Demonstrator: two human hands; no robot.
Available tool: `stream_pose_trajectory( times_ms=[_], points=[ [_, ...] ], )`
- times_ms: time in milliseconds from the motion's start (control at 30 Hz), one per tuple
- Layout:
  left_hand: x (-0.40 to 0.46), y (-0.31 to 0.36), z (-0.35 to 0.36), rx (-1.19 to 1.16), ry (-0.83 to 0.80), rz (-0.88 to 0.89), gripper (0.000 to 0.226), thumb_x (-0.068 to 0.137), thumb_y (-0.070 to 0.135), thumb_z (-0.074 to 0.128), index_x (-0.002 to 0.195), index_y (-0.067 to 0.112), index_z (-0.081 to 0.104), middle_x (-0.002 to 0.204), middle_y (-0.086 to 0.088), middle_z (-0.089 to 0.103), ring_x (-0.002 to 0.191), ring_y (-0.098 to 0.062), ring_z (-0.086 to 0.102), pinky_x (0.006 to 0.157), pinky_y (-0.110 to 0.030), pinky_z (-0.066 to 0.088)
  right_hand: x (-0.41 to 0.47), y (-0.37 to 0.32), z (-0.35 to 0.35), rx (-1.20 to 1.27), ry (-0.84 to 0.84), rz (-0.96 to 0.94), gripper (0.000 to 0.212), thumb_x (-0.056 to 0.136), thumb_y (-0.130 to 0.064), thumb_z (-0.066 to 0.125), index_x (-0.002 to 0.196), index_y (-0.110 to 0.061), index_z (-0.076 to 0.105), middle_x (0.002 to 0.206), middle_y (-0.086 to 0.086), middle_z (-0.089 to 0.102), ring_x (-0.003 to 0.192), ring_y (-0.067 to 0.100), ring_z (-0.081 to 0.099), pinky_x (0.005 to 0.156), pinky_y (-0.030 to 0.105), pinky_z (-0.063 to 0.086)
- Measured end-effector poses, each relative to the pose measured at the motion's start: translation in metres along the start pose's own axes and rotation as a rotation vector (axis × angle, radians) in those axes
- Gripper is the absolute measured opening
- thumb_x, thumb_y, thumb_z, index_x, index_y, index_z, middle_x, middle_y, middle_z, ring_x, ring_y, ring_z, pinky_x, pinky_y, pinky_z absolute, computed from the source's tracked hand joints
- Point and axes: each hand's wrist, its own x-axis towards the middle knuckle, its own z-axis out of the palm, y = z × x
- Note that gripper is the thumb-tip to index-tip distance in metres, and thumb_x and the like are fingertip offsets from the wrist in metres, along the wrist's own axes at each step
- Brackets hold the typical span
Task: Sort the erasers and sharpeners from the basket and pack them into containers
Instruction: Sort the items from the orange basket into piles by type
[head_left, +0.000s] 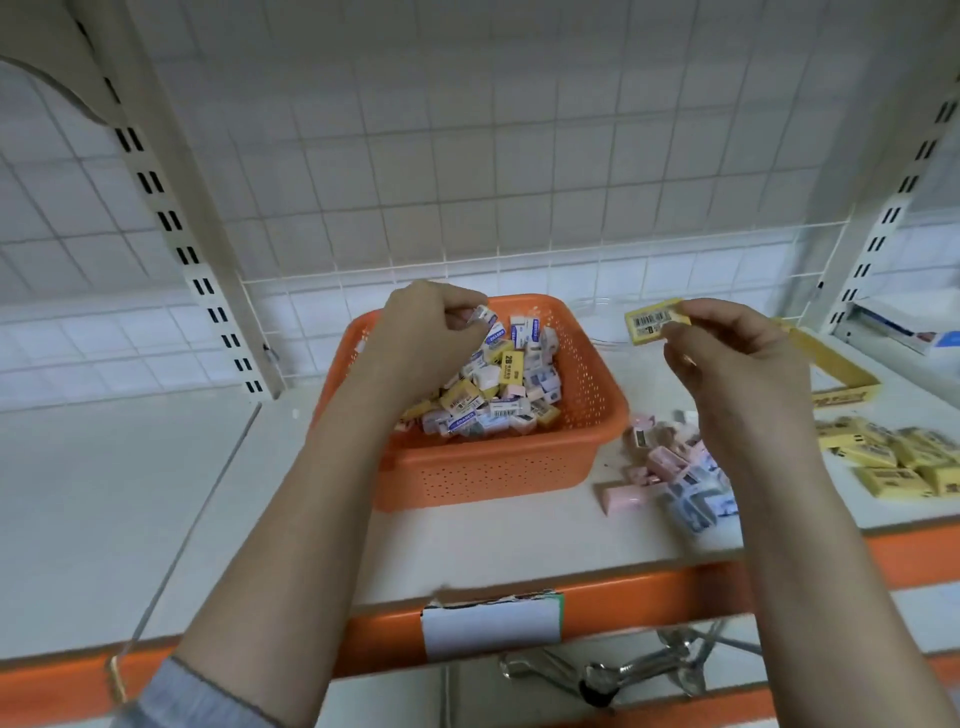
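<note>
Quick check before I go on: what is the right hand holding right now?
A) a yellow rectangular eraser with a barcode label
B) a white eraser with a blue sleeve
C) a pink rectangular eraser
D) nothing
A: the right hand pinches a yellow rectangular eraser with a barcode label between thumb and fingers, held in the air to the right of the orange perforated plastic basket.

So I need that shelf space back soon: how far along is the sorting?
Partly done. Two sorted heaps lie on the shelf: yellow erasers at far right, pink and blue-white pieces beside the orange basket. In hand: the right hand pinches a yellow eraser, the left hand grips a small white piece. Left: the basket remains heaped, and nothing looks packed yet.
</note>
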Motion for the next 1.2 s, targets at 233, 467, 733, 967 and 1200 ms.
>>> stream_pose_trajectory(
  times_ms=[233,467,733,967,1200],
  points=[
    [-0.030,0.055,0.037,-0.164,0.011,0.028,0.023,0.088,0.013,0.061,0.109,0.018,0.069,0.078,0.022,0.056,0.073,0.012,0.053,0.067,0.004,0.036,0.007,-0.022,-0.067,0.140,0.138,0.031,0.024,0.085,0.006,0.057,0.082,-0.016,0.064,0.062,-0.004,0.058,0.055,0.008,0.053,0.065,0.017,0.047],
    [-0.049,0.129,0.103,-0.342,0.100,-0.092,0.024,0.083,0.009,0.066,0.107,0.016,0.070,0.079,0.017,0.062,0.065,0.012,0.056,0.064,0.003,0.039,0.045,-0.036,-0.173,0.096,0.169,0.079,0.022,0.086,0.006,0.056,0.089,-0.015,0.063,0.049,-0.011,0.056,0.048,0.003,0.053,0.068,0.016,0.048],
    [-0.069,0.213,0.177,-0.438,0.057,-0.189,0.021,0.087,0.005,0.061,0.102,0.018,0.069,0.082,0.001,0.068,0.066,-0.003,0.063,0.058,-0.003,0.043,0.111,-0.013,-0.253,-0.302,-0.136,0.216,0.011,0.085,-0.002,0.064,0.092,-0.008,0.070,0.068,-0.002,0.069,0.067,0.010,0.063,0.071,0.021,0.056],
    [-0.075,0.231,0.200,-0.383,0.066,-0.219,0.021,0.088,0.010,0.061,0.093,0.030,0.065,0.080,0.007,0.068,0.067,-0.004,0.065,0.059,-0.006,0.043,0.138,0.029,-0.263,-0.721,-0.252,0.214,0.008,0.083,-0.012,0.066,0.082,-0.010,0.073,0.066,0.006,0.068,0.061,0.017,0.062,0.069,0.036,0.055],
    [-0.054,0.239,0.217,-0.377,0.040,-0.176,0.017,0.090,0.011,0.058,0.099,0.020,0.068,0.082,0.004,0.068,0.069,-0.005,0.065,0.056,-0.002,0.039,0.140,0.035,-0.271,-0.920,-0.249,0.015,0.009,0.087,-0.019,0.064,0.087,-0.011,0.068,0.078,0.000,0.065,0.066,0.010,0.058,0.058,0.012,0.044]
  ],
)
